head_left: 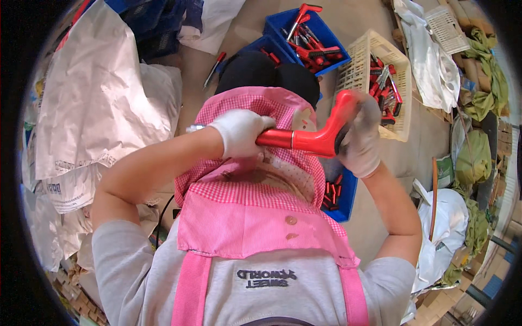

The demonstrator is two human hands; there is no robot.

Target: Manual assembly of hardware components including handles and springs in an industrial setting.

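Head view: 2 gloved hands, 1 red L-shaped tool (318, 141) held between them above the lap. Left hand (239, 133) has fingers wrapped round the tube end; right hand (361, 136), slightly blurred, grips the handle end. 3 blue bins round the legs: 2 far ( (334, 68) one of them), 1 near right (350, 196), all with red parts, overlapping, can't count. 1 cream basket (356, 62) far right, red tools inside. 1 loose red-and-silver tool (213, 70) on floor, far left.
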